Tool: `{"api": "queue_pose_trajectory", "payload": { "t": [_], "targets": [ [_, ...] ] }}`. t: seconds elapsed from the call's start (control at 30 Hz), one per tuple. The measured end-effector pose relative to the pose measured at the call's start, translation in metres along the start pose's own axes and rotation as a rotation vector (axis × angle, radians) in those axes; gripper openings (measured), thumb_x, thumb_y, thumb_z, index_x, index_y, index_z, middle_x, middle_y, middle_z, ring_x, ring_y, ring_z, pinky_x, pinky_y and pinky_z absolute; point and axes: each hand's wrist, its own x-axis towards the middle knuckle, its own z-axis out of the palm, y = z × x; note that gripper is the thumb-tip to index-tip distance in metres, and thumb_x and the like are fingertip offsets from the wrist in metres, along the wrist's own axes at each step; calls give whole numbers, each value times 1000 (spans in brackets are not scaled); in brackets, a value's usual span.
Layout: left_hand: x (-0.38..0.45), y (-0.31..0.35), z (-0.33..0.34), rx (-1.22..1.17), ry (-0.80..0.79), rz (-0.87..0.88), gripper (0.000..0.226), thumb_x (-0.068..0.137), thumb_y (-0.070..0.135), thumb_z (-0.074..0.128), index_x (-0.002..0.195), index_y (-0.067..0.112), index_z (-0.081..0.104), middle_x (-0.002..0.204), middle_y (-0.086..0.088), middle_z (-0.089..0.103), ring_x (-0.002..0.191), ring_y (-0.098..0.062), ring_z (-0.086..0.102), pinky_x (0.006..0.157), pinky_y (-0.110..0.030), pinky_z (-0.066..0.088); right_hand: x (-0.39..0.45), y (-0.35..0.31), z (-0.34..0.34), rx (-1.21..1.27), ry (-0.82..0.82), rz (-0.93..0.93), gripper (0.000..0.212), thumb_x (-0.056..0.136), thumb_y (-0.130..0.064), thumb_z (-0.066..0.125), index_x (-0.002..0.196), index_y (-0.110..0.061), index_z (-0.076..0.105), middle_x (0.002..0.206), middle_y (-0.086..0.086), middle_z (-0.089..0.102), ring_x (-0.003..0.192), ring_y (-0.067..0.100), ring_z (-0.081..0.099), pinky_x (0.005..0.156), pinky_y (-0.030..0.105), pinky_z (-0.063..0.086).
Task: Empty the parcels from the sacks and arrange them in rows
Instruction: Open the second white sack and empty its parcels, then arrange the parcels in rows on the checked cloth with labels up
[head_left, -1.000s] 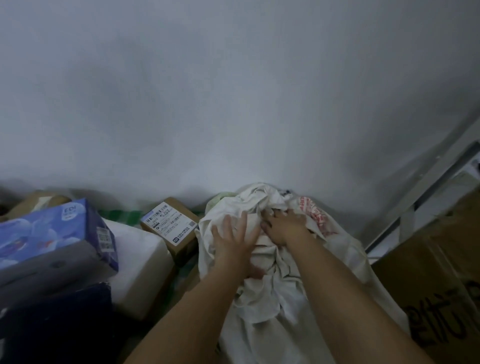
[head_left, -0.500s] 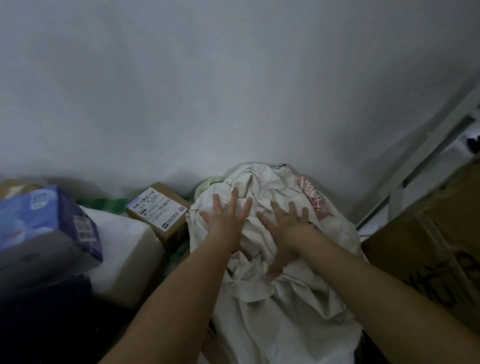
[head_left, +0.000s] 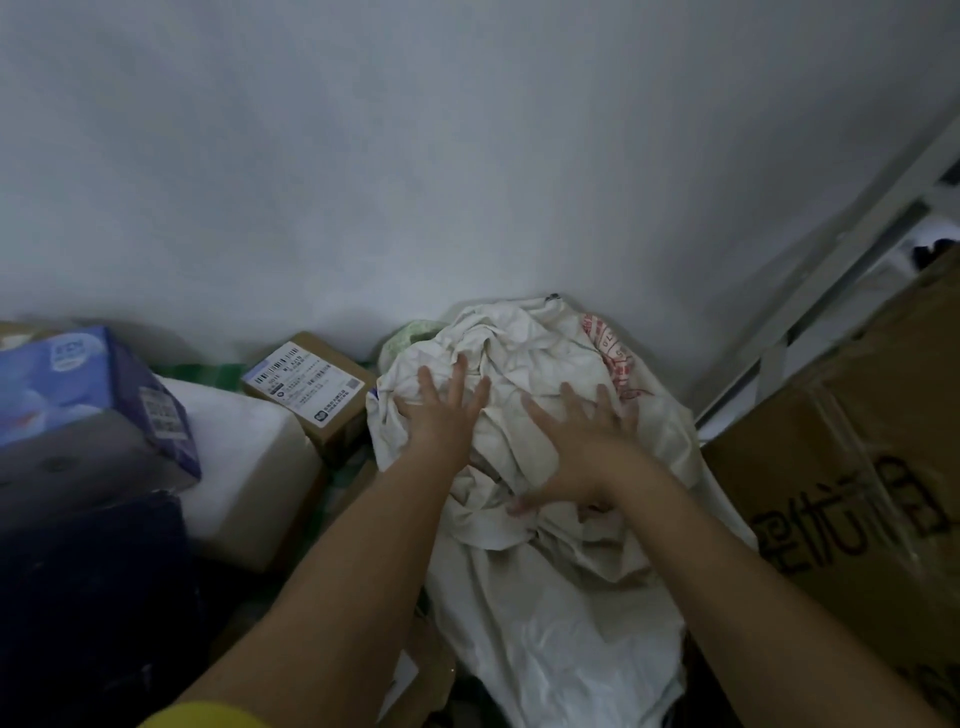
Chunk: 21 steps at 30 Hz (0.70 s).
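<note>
A crumpled off-white sack (head_left: 524, 353) with red print on its right side lies heaped against the white wall. My left hand (head_left: 441, 410) presses flat on its upper left part, fingers straight and spread. My right hand (head_left: 582, 447) lies flat on the sack's middle, fingers spread toward the wall. Neither hand holds anything. To the left of the sack sits a small brown parcel (head_left: 311, 395) with a white barcode label, next to a white wrapped parcel (head_left: 244, 457).
A blue printed box (head_left: 83, 389) rests on a grey parcel (head_left: 78, 473) at the far left, above a dark parcel (head_left: 88, 597). A big brown carton (head_left: 872, 467) with black characters stands at the right, beside a white metal rack frame (head_left: 852, 249).
My right hand opened from curled fingers to a flat palm and slid right across the sack. My left hand spread flat higher on the sack. The camera tilted down slightly.
</note>
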Motion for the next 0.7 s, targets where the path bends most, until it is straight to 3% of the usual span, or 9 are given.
{"api": "queue_pose_trajectory", "payload": {
  "t": [0.2, 0.37, 0.47, 0.57, 0.7],
  "targets": [
    [0, 0, 3, 2, 25, 7, 104, 88, 50, 59, 147, 31, -24, 152, -8, -36, 140, -49, -14, 104, -72, 20, -27, -10, 81, 179, 64, -40, 135, 52, -90, 58, 138, -45, -37, 140, 6, -55, 130, 47, -43, 109, 69, -2],
    [6, -1, 13, 3, 65, -5, 106, 86, 55, 60, 146, 32, -25, 152, -7, -35, 141, -49, -14, 104, -73, 19, -1, -20, 114, 160, 182, -33, 136, 43, -94, 48, 126, -44, -49, 133, 8, -60, 117, 43, -55, 100, 60, -23],
    [6, -2, 12, 9, 55, -23, 108, 84, 56, 61, 146, 34, -25, 151, -6, -37, 141, -48, -15, 104, -73, 19, -1, -21, 110, 155, 165, -8, 139, 49, -91, 56, 130, -43, -46, 140, 10, -53, 124, 46, -46, 104, 63, -18],
    [-7, 2, -4, -9, 22, -23, 108, 79, 67, 57, 147, 35, -21, 153, -6, -34, 141, -47, -12, 104, -72, 19, -13, -19, 90, 81, 56, 10, 137, 58, -83, 64, 137, -39, -40, 145, 15, -47, 133, 53, -32, 108, 70, -1],
    [-34, 4, -41, 84, 26, -48, 107, 72, 75, 58, 150, 37, -5, 159, -4, -18, 143, -45, 1, 109, -62, 21, -31, -10, 43, 27, -37, 27, 116, 73, -70, 65, 149, -41, -18, 156, 14, -29, 144, 47, -6, 114, 63, 8]
  ]
}}
